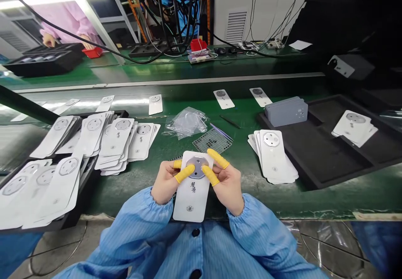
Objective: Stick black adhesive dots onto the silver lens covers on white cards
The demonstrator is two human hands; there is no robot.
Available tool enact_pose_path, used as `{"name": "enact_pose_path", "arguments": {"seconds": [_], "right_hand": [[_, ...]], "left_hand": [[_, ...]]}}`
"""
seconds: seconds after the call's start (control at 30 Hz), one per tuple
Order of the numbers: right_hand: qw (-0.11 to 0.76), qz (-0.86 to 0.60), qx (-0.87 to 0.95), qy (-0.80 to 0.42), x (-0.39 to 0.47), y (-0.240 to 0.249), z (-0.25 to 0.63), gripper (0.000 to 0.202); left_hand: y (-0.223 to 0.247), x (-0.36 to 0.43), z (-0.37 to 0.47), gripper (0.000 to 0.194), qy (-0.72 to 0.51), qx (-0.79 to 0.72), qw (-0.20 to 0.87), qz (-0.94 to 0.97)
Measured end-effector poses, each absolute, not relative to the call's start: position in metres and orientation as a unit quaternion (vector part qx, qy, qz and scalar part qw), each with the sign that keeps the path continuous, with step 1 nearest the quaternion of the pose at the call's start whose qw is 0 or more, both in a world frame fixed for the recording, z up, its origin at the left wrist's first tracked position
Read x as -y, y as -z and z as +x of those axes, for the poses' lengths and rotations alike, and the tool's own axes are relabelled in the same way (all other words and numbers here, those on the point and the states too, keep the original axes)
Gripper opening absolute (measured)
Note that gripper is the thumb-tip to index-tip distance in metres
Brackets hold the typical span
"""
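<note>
Between my two hands is a white phone back panel (190, 201) with a grey camera-ring area near its top and dark printed characters below. My left hand (166, 180) grips its left edge, thumb on the camera area. My right hand (226, 180) pinches the opposite edge, its thumb also on the camera area and its index finger along the top corner. Yellow finger cots cover the thumbs and index fingers. Just beyond the panel lie a sheet of small black parts (213, 142), tweezers (221, 131) and a crumpled clear plastic bag (187, 122).
Stacks of white panels (114, 145) fill the left side, some in a black tray (89, 176). More panels (272, 157) lie at right beside another black tray (326, 143) holding grey panels (286, 111). Single panels lie along the far strip. Across the bench, a person in pink (64, 19) works.
</note>
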State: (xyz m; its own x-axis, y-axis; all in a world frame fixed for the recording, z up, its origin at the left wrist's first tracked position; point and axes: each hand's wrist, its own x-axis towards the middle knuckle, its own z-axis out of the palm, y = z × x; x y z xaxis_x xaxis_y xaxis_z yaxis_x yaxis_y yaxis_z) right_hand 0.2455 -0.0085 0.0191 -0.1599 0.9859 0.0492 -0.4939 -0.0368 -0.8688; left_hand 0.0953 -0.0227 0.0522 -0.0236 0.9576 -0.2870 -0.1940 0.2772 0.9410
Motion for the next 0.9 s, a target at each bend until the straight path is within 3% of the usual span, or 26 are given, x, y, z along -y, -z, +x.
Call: {"name": "enact_pose_path", "arguments": {"seconds": [0.27, 0.4, 0.53, 0.67, 0.9], "right_hand": [[0.582, -0.348, 0.394, -0.621, -0.003, -0.013, 0.256, 0.046], [0.565, -0.427, 0.482, -0.515, -0.035, -0.011, 0.313, 0.047], [0.434, -0.556, 0.641, -0.302, -0.067, -0.009, 0.394, 0.046], [0.344, -0.613, 0.69, -0.175, -0.09, -0.017, 0.438, 0.036], [0.139, -0.668, 0.727, -0.08, -0.178, -0.053, 0.426, 0.03]], "left_hand": [[-0.061, -0.004, 0.109, 0.037, -0.404, -0.55, 0.614, 0.397], [-0.068, -0.027, 0.122, 0.052, -0.344, -0.528, 0.57, 0.527], [-0.076, -0.047, 0.136, 0.054, -0.154, -0.477, 0.443, 0.743], [-0.085, -0.073, 0.147, 0.047, 0.027, -0.386, 0.309, 0.869], [-0.08, -0.143, 0.162, 0.03, 0.041, -0.396, 0.259, 0.88]]}}
